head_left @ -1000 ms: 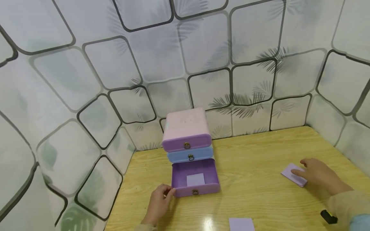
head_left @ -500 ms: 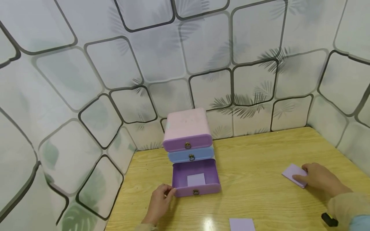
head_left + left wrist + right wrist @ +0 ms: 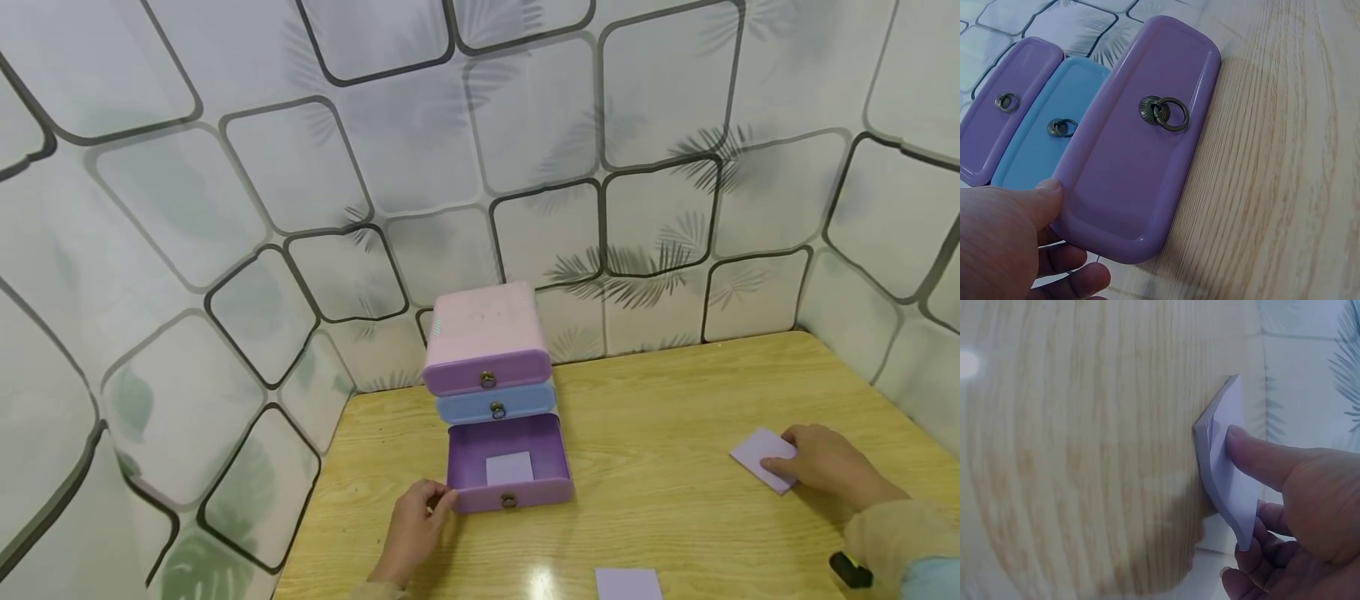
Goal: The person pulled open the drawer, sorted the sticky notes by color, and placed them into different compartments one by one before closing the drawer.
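A small chest of drawers (image 3: 483,321) with a pink top stands at the back wall. Its bottom purple drawer (image 3: 517,495) is pulled out, and a lilac paper square (image 3: 510,468) lies inside. My left hand (image 3: 415,521) holds that drawer's left front corner; in the left wrist view the thumb (image 3: 1047,194) is at the edge with the other fingers curled below. Far to the right, my right hand (image 3: 832,467) grips a pad of lilac paper (image 3: 761,458). The thumb (image 3: 1257,453) presses on the pad's face in the right wrist view, fingertips at its lower end, and the pad bends slightly.
Another lilac paper square (image 3: 628,583) lies at the table's front edge. A black and yellow object (image 3: 850,571) is by the right sleeve. Above the pulled-out drawer, the blue drawer (image 3: 497,404) and the top purple drawer (image 3: 487,372) are closed. Patterned walls bound the wooden table (image 3: 652,433).
The right hand's raised fingers have come down onto the paper pad and now grip its near end. My left hand has stayed at the drawer corner.
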`<state>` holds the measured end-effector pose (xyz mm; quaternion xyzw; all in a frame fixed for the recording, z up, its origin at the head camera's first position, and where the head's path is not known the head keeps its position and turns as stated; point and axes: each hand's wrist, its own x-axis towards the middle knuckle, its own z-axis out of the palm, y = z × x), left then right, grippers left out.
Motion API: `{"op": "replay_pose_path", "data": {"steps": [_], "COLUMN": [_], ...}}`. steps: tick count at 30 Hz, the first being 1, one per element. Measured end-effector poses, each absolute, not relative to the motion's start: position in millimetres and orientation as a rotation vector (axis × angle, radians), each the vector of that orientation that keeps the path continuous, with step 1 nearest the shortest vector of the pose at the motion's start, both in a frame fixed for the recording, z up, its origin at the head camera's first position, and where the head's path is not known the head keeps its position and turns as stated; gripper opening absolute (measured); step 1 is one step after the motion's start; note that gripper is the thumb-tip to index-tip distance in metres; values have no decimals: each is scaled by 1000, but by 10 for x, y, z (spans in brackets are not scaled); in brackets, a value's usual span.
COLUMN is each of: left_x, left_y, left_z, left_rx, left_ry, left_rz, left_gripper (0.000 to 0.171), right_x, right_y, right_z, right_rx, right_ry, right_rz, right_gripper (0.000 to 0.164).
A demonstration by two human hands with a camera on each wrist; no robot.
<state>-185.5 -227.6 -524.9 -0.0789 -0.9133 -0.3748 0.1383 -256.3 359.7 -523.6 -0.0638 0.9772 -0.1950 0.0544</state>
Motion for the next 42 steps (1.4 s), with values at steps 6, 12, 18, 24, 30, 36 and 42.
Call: {"op": "replay_pose_path", "data": {"steps": [6, 12, 18, 24, 30, 36, 42], "left_x": [-1847, -1849, -1858, -1858, -1864, -1866, -1871], "left_y": [-2279, -2275, -2272, -2280, -2284, -2286, -2298], "left_z": [-5251, -5234, -5219, -5231, -5230, -5226, -5225], "left_rx": [-231, -219, -211, -220, -226, -228, -236], "left_ry": [-2631, -2658, -2677, -2668, -2675, -2677, -2689], "left_rz": [-1080, -1072, -1086, -1087, -1066, -1058, -1055], "left_gripper": [14, 14, 14, 15, 15, 14, 14], "right_x": [-2571, -2571, -2585, -2590, -2580, -2570, -2565], "right_y": [3575, 3565, 3534, 3434, 3232, 3002, 2782], "right_z": [-5210, -5181, -5151, -5091, -4989, -4906, -4804], "right_rx": [-196, -164, -158, -184, -174, -203, -215], "right_ry": [2958, 2968, 3004, 3010, 2941, 2815, 2731], "right_rz": [-626, -664, -732, -839, -1027, -1208, -1294], "right_gripper": [61, 46, 36, 36, 40, 42, 44]}}
